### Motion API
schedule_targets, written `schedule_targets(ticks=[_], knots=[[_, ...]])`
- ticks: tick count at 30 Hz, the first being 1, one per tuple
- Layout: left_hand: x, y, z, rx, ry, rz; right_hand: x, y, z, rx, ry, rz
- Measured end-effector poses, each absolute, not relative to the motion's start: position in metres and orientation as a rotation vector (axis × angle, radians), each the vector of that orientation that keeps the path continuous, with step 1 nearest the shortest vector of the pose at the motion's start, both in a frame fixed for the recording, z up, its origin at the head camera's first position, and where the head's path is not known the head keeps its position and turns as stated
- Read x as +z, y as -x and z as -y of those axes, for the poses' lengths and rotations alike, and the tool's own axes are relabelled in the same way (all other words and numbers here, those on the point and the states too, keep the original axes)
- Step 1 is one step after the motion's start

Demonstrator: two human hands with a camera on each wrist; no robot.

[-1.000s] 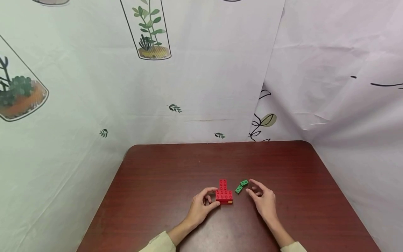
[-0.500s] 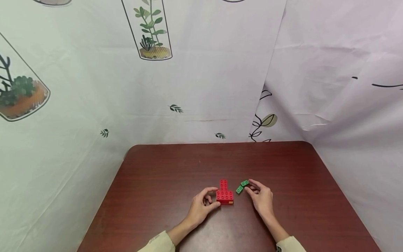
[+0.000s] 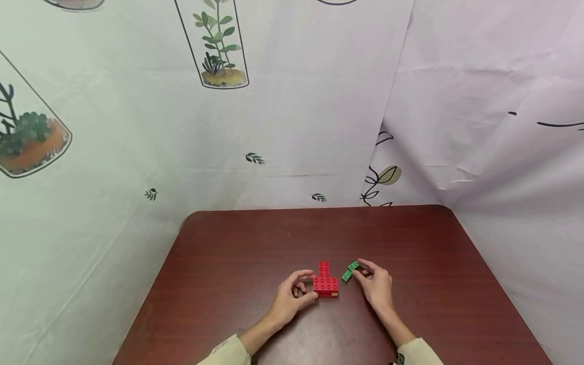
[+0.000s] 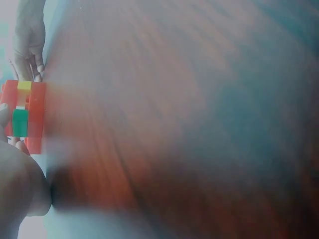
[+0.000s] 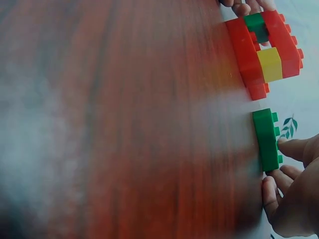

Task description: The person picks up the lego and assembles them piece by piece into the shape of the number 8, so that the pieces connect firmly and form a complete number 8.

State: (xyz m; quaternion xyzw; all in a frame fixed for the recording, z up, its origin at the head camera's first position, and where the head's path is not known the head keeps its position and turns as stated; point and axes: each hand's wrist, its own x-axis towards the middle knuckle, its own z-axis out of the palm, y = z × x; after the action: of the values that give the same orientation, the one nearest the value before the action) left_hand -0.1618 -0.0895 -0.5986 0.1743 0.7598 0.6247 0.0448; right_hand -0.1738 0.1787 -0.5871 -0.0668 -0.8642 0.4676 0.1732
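A red toy brick build [image 3: 325, 285] stands on the table, with a longer red part stretching away at the back. Between its red layers, a green brick [image 4: 20, 123] and a yellow brick [image 5: 270, 64] show in the wrist views. The left hand [image 3: 288, 300] holds the build's left side between thumb and fingers. To its right lie two small green bricks [image 3: 347, 275], end to end at a slight angle. The right hand [image 3: 376, 287] pinches the farther green brick [image 3: 353, 265] between thumb and index finger. Whether the two green bricks are joined, I cannot tell.
Everything rests on a dark reddish-brown table [image 3: 237, 243] with rounded far corners. Pale cloth with printed plants [image 3: 292, 126] hangs behind the table and along both sides. Light sleeves [image 3: 230, 351] cover the forearms.
The right hand has moved left, and its thumb and index finger have come in onto the farther green brick. The left hand and red build have barely moved.
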Motion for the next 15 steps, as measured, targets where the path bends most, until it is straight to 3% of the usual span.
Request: schedule_targets(ticks=[15], knots=[[-0.5972, 0.1667, 0.0927, 1.93, -0.62, -2.303, -0.5869, 0.1778, -0.1759, 1.276, 0.156, 2.498]])
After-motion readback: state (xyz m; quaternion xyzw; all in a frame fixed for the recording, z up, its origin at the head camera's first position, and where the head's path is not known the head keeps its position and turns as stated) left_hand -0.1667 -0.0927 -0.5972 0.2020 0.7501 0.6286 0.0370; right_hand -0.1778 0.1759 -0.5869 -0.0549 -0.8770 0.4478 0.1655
